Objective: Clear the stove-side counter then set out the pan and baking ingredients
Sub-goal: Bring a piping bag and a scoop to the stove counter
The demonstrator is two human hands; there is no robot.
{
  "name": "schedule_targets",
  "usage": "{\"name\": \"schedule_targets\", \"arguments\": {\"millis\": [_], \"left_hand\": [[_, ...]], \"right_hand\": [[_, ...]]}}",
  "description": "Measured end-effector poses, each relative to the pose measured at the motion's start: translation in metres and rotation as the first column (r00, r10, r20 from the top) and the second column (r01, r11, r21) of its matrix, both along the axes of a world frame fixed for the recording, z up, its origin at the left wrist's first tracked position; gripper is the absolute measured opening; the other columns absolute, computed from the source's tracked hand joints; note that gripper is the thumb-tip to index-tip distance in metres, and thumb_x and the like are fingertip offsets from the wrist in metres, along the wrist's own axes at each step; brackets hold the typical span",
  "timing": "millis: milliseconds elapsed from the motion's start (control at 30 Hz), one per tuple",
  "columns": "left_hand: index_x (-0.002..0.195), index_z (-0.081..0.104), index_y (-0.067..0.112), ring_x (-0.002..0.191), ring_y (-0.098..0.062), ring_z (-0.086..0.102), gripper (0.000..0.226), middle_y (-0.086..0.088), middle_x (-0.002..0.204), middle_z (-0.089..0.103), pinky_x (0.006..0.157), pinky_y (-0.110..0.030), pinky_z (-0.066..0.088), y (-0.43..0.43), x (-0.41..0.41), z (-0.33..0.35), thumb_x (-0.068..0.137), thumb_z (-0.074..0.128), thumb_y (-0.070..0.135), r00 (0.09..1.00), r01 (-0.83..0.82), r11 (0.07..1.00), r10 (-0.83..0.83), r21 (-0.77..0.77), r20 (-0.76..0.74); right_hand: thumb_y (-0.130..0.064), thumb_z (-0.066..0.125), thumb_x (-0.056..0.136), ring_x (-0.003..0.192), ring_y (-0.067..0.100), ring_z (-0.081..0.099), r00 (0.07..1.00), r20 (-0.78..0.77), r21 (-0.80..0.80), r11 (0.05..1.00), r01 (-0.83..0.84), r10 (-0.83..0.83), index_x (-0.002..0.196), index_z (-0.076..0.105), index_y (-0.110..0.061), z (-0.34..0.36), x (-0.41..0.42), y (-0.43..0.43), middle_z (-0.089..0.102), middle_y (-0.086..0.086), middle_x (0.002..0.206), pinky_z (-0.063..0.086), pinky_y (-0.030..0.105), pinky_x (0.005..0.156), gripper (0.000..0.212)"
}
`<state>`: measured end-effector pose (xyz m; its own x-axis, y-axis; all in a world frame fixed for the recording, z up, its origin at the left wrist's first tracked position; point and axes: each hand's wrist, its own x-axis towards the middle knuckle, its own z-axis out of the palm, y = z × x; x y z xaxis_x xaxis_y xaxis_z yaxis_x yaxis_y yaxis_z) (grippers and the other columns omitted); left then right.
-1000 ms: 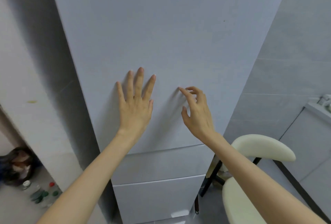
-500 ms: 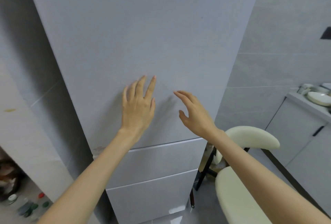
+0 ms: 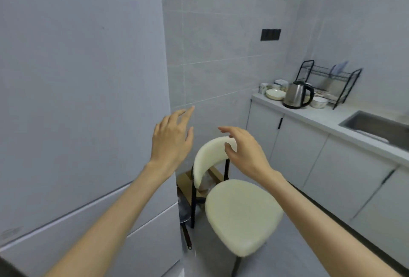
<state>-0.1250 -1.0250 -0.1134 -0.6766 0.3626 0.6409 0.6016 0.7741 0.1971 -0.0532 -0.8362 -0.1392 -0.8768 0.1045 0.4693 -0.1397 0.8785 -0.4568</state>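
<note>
Facing a cream chair [image 3: 241, 210], the person holds both bare hands raised and empty. The left hand [image 3: 171, 141], up and left of the chair's backrest, has its fingers straight and slightly spread in front of the edge of the grey fridge [image 3: 77, 99]; whether it touches the fridge cannot be told. The right hand [image 3: 245, 150] hovers in front of the backrest with fingers loosely bent and thumb apart, gripping nothing.

Left of the chair, in the gap beside the fridge, a dark pan [image 3: 184, 209] sits low at the floor, partly hidden by the chair leg, its long handle toward the viewer. A cardboard box [image 3: 186, 182] lies behind the chair.

Right of the chair runs the counter [image 3: 321, 117], carrying a steel kettle [image 3: 297, 95], a pale bowl [image 3: 275, 94], a black dish rack [image 3: 332, 81] and a sink [image 3: 376, 126].
</note>
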Motion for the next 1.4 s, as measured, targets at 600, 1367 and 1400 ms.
{"name": "schedule_targets", "arguments": {"millis": [600, 1367, 1400], "left_hand": [[0.147, 0.031, 0.025, 0.117, -0.021, 0.049, 0.053, -0.001, 0.133, 0.051, 0.094, -0.035, 0.041, 0.329, 0.180, -0.011, 0.096, 0.046, 0.031, 0.833, 0.548, 0.836, -0.547, 0.010, 0.089], [0.144, 0.037, 0.025, 0.126, -0.020, 0.044, 0.048, 0.001, 0.139, 0.047, 0.094, -0.037, 0.042, 0.643, 0.054, -0.008, 0.097, 0.045, 0.032, 0.779, 0.605, 0.796, -0.594, 0.008, 0.200], [0.144, 0.037, 0.024, 0.127, -0.020, 0.044, 0.048, 0.001, 0.140, 0.046, 0.094, -0.037, 0.043, 0.660, 0.041, -0.005, 0.097, 0.045, 0.033, 0.774, 0.611, 0.792, -0.599, 0.008, 0.204]], "right_hand": [[-0.015, 0.054, 0.090, 0.119, 0.009, 0.050, 0.833, 0.049, -0.007, 0.834, 0.552, -0.551, 0.131, 0.051, -0.028, -0.006, 0.277, 0.261, 0.056, -0.011, 0.130, 0.047, 0.033, 0.096, 0.043], [-0.017, 0.053, 0.088, 0.119, 0.011, 0.050, 0.802, 0.111, -0.007, 0.807, 0.591, -0.587, 0.131, 0.051, -0.027, 0.005, 0.163, 0.571, 0.055, -0.009, 0.131, 0.045, 0.034, 0.098, 0.044], [-0.017, 0.053, 0.088, 0.118, 0.010, 0.051, 0.800, 0.114, 0.000, 0.805, 0.593, -0.589, 0.131, 0.051, -0.028, 0.007, 0.153, 0.586, 0.055, -0.009, 0.131, 0.045, 0.034, 0.097, 0.044]]}}
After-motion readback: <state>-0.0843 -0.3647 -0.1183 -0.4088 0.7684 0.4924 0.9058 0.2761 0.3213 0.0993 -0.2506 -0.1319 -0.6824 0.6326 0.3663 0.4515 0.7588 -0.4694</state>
